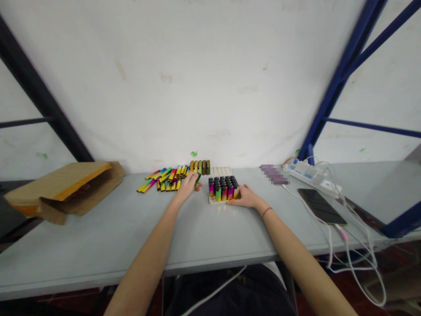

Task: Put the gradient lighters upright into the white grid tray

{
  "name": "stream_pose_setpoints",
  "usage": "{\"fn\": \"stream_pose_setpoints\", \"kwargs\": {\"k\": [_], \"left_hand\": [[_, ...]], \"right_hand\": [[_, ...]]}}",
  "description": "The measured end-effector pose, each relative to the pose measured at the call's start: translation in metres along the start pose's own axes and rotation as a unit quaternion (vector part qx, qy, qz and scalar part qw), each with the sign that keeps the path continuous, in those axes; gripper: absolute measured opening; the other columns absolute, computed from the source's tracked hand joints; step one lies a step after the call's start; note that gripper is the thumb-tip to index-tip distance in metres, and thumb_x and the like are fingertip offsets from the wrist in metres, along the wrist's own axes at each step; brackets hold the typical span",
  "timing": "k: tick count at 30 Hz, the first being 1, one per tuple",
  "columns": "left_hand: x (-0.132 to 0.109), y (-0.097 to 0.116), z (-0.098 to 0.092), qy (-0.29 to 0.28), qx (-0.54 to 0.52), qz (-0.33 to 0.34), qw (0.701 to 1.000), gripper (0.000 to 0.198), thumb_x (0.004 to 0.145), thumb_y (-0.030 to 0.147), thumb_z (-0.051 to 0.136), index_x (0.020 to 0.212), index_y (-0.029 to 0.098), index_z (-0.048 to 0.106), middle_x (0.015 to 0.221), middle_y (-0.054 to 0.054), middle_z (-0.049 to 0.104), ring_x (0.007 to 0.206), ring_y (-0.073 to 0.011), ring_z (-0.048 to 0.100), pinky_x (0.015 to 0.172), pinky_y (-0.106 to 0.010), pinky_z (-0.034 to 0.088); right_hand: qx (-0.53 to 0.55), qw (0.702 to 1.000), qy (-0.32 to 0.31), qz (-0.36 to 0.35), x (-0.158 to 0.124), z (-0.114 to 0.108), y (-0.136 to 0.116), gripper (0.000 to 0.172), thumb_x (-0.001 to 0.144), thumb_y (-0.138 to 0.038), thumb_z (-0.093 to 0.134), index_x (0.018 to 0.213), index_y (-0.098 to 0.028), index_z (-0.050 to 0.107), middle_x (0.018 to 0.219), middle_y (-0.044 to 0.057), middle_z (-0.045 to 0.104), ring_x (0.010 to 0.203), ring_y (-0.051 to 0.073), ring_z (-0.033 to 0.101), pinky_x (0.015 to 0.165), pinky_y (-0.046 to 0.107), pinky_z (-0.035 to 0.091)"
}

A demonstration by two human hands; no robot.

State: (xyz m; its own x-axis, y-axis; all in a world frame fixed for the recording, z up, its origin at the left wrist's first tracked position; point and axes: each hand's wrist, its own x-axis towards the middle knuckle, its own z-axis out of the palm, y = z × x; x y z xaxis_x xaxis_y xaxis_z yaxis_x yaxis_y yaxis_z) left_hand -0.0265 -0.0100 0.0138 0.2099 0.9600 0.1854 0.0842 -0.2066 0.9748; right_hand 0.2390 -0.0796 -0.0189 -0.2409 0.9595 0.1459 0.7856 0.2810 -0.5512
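Several lighters (224, 192) with black tops and rainbow-coloured bodies stand upright in rows in a white tray (217, 202). My right hand (246, 196) grips the tray's right side, its fingers against the end lighters. Left of the tray, my left hand (187, 188) is closed round a small dark-green piece (198, 178), mostly hidden by the fingers. Beside that hand lies a pile of flat, shiny yellow and rainbow sleeves (166, 179). Behind it, more gold-coloured pieces (199, 166) stand upright in rows. A second white tray (221, 171) with slots sits behind the lighters.
An open brown paper bag (75, 184) lies on the grey table (131, 245) at the left. To the right are a phone (321, 205), a white power strip (312, 177), tangled white cables (350, 263) and a blurred purple item (274, 174). Blue frame posts (332, 96) rise at the right.
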Motion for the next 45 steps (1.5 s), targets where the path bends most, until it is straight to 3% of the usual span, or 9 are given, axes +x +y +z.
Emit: {"fn": "stream_pose_setpoints", "kwargs": {"k": [3,6,12,15,23,34,39,45], "left_hand": [[-0.003,0.01,-0.008,-0.032,0.082,0.08,0.993,0.042,0.075,0.06,0.058,0.08,0.019,0.057,0.078,-0.004,0.066,0.076,-0.0175,0.064,0.07,-0.027,0.051],[-0.005,0.018,-0.014,-0.034,0.138,0.127,0.982,0.046,0.072,0.062,0.062,0.083,0.017,0.063,0.09,-0.007,0.069,0.094,-0.022,0.063,0.085,-0.031,0.05],[-0.01,0.022,-0.022,-0.139,0.115,0.05,0.982,0.051,0.065,0.056,0.073,0.094,0.015,0.064,0.083,-0.006,0.07,0.079,-0.0216,0.066,0.072,-0.033,0.053],[-0.013,0.024,-0.02,-0.165,0.112,0.033,0.979,0.048,0.062,0.05,0.077,0.093,0.015,0.064,0.081,-0.005,0.069,0.077,-0.0201,0.067,0.075,-0.033,0.054],[-0.013,0.021,-0.01,-0.186,0.134,0.048,0.972,0.041,0.06,0.045,0.078,0.087,0.016,0.067,0.091,-0.005,0.07,0.077,-0.0185,0.067,0.075,-0.031,0.056],[-0.014,0.01,0.004,-0.161,0.178,0.102,0.965,0.041,0.067,0.048,0.072,0.093,0.017,0.067,0.09,-0.006,0.072,0.073,-0.019,0.068,0.072,-0.03,0.055],[-0.013,0.012,0.004,-0.156,0.225,0.133,0.953,0.038,0.071,0.048,0.069,0.093,0.017,0.067,0.086,-0.005,0.072,0.069,-0.0177,0.067,0.069,-0.028,0.055],[-0.013,0.012,0.001,-0.168,0.259,0.146,0.94,0.036,0.074,0.044,0.067,0.1,0.02,0.063,0.084,-0.002,0.069,0.064,-0.0148,0.066,0.063,-0.026,0.052]], "right_hand": [[0.002,1.0,0.005,-0.002,0.0,0.001,0.002,0.068,0.068,-0.063,0.072,0.122,-0.024,0.058,0.122,0.009,0.067,0.117,0.033,0.058,0.113,0.063,0.02],[-0.003,1.0,0.008,-0.004,0.0,0.001,0.003,0.068,0.068,-0.064,0.072,0.121,-0.022,0.06,0.121,0.01,0.067,0.115,0.033,0.059,0.113,0.062,0.022],[-0.004,1.0,0.013,-0.014,0.0,0.002,0.004,0.068,0.069,-0.063,0.071,0.123,-0.023,0.059,0.125,0.009,0.066,0.117,0.033,0.057,0.112,0.061,0.022],[-0.003,1.0,0.01,-0.017,0.0,0.003,0.005,0.069,0.069,-0.064,0.071,0.124,-0.024,0.058,0.129,0.009,0.063,0.119,0.033,0.056,0.112,0.062,0.023],[-0.012,1.0,0.011,-0.02,0.001,0.003,0.004,0.067,0.07,-0.064,0.071,0.122,-0.024,0.06,0.128,0.009,0.064,0.118,0.032,0.057,0.111,0.058,0.026],[-0.017,1.0,0.012,-0.014,0.002,0.004,0.004,0.066,0.069,-0.065,0.07,0.12,-0.024,0.061,0.123,0.008,0.067,0.116,0.033,0.058,0.111,0.057,0.027],[-0.02,1.0,0.009,-0.016,0.001,0.003,0.004,0.062,0.07,-0.064,0.07,0.115,-0.023,0.064,0.113,0.007,0.07,0.111,0.032,0.06,0.109,0.056,0.029],[-0.023,1.0,0.008,-0.016,0.001,0.003,0.005,0.061,0.071,-0.064,0.069,0.115,-0.023,0.063,0.114,0.007,0.069,0.111,0.03,0.06,0.109,0.054,0.03]]}}
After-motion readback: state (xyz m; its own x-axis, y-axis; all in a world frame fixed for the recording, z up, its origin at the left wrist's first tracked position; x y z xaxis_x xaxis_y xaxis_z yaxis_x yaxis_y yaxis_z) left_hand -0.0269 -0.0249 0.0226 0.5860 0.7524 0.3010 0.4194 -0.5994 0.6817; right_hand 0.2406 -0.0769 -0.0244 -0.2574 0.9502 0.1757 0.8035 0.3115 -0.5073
